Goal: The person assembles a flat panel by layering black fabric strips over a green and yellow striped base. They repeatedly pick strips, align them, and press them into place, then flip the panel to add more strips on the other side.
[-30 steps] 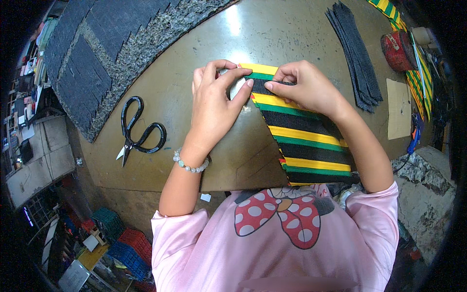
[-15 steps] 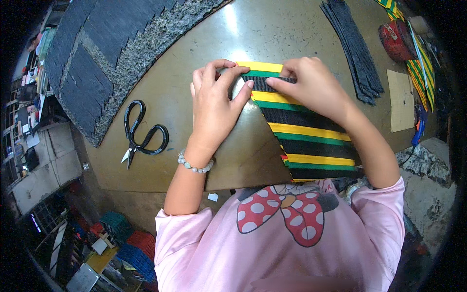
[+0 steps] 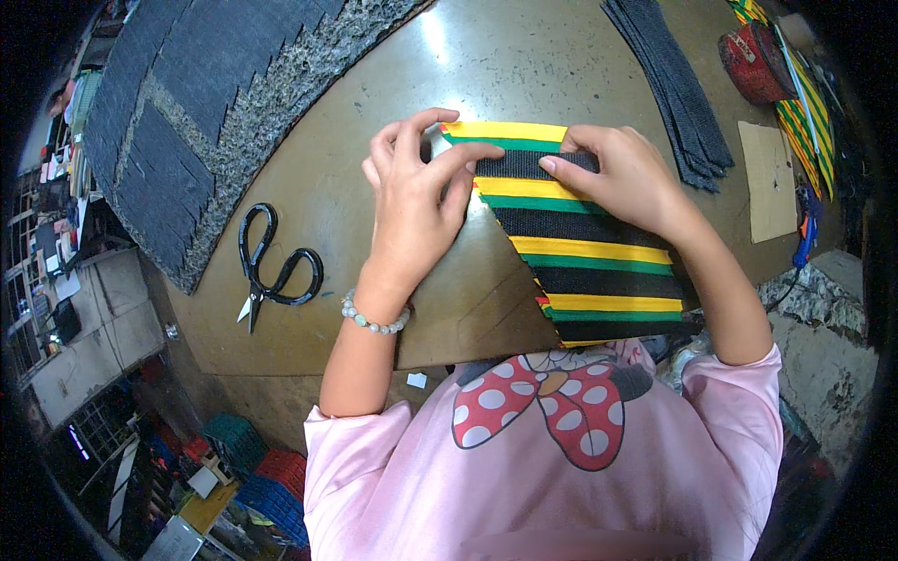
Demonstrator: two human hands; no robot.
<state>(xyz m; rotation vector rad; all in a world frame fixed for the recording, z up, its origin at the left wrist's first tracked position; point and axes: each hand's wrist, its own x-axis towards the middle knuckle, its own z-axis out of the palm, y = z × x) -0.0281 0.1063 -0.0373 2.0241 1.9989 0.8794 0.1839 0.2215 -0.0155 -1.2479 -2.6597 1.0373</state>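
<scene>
A staggered row of yellow, green and black striped strips [image 3: 599, 255] lies on the brown table before me. Along the far end of the row, a black webbing strip [image 3: 521, 165] runs below a yellow and green band. My right hand [image 3: 636, 178] pinches this black strip, thumb on top and fingers curled beyond its edge. From the left, my left hand [image 3: 418, 187] rests its forefinger on the strip's left part. That hand's other fingers are spread, and its thumb is bent near the left edge. Black-handled scissors [image 3: 274, 271] lie to the left, blades parted.
A mat of dark grey strips [image 3: 178, 131] covers the far left. At the far right lie a bundle of black webbing [image 3: 672, 98], a red block-like object [image 3: 756, 64], a cardboard piece [image 3: 767, 182] and a blue-handled tool [image 3: 806, 229]. Crates [image 3: 267, 505] stand below the table, at the left.
My right hand has slid a little to the right along the black strip. The left forefinger has reached further over the strip, and more of the yellow band's left end shows.
</scene>
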